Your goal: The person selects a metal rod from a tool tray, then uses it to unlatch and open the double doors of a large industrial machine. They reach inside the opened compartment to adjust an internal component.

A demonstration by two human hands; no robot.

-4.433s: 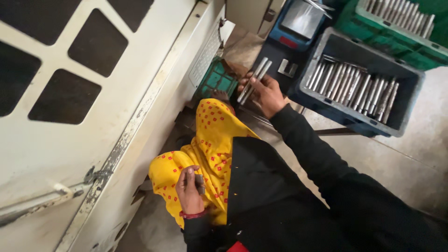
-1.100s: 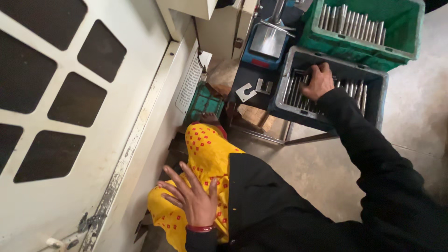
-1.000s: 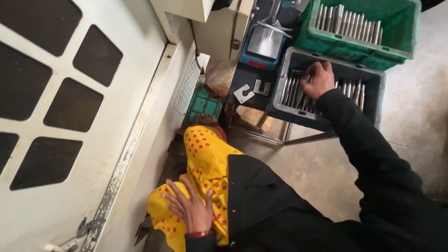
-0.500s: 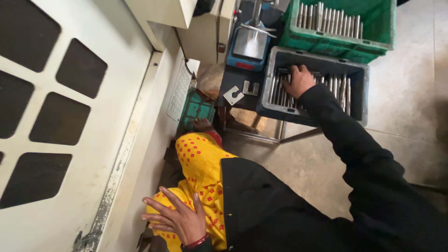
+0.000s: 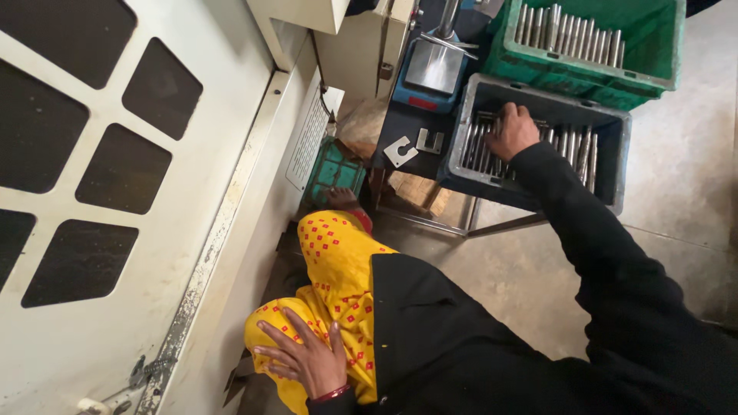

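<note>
Fingers [image 5: 516,115] of the right hand [image 5: 511,132] curl down among the metal rods [image 5: 569,146] lying in the dark grey crate [image 5: 615,165]; we cannot tell whether they are clamped on a rod, as the knuckles hide the tips. We note, in the single head view, that the rods lie side by side along the crate floor, on both sides of the hand. Our left hand [image 5: 304,355] rests flat on the yellow, red-dotted cloth [image 5: 338,261] over the knee, its fingers spread apart and gripping nothing. A green crate [image 5: 653,73] holding more rods sits just behind the grey one, touching its far rim. Beside the grey crate we record a blue device [image 5: 430,73] and small metal brackets [image 5: 401,151] on a dark surface [image 5: 407,131]. A pale machine door [image 5: 138,215] with dark panes fills the left side.
</note>
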